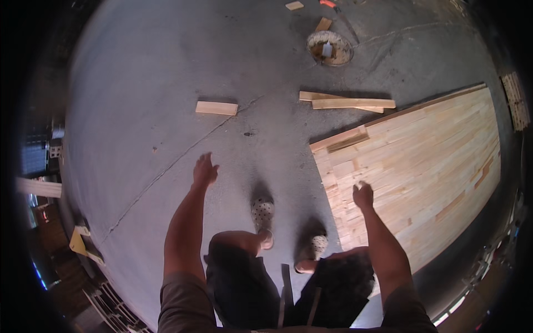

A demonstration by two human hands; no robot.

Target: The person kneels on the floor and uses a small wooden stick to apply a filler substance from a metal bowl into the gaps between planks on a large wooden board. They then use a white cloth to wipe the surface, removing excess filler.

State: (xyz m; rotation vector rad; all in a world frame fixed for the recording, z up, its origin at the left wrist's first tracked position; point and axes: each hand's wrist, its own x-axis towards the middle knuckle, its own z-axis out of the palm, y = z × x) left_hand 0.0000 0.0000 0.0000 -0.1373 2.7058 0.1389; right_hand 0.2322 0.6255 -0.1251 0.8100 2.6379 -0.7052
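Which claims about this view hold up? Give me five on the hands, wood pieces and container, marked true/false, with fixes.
1. The right hand appears over the wooden panel. True.
2. The left hand grips a stick. False: it looks empty, seen against the grey floor.
3. The two long strips partly overlap. True.
4. The short board lies right of those strips. False: it lies left of them.
5. A pale tool is in the round container. True.

Panel (422, 177) streaked tan; shoes (263, 211) dark-dotted; floor (139, 111) grey.
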